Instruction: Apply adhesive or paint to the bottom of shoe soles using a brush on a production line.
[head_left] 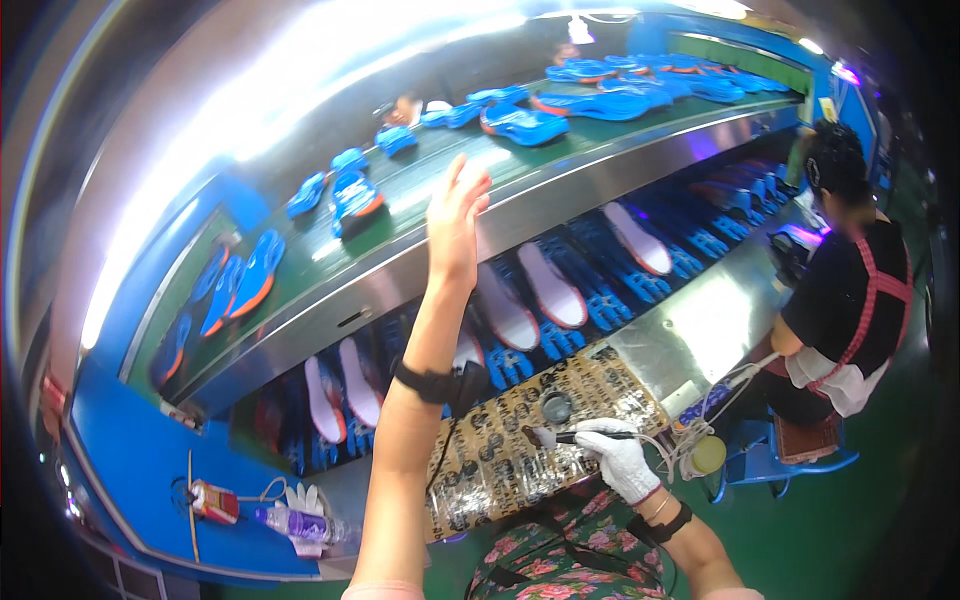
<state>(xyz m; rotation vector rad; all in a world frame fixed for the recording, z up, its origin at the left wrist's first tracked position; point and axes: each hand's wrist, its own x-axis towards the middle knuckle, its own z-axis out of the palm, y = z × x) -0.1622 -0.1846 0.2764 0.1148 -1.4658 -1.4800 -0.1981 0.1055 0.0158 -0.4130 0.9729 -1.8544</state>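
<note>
Gloved fingers of the right hand point(627, 470) clamp the brush point(548, 438) above the table point(480, 480); likely light and stiff-handled, it suits a mid-handle hold. Fingers of the empty left hand point(458, 218), blurred, seem slightly apart.

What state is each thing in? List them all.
Bare left hand: open, raised
Dark-handled brush: held, bristles pointing left
White-gloved right hand: closed around the brush
Round grey cup: upright, contents unclear
Clear plastic bottle with purple label: lying down
Blue-and-orange shoe parts: spread along green belt
</note>
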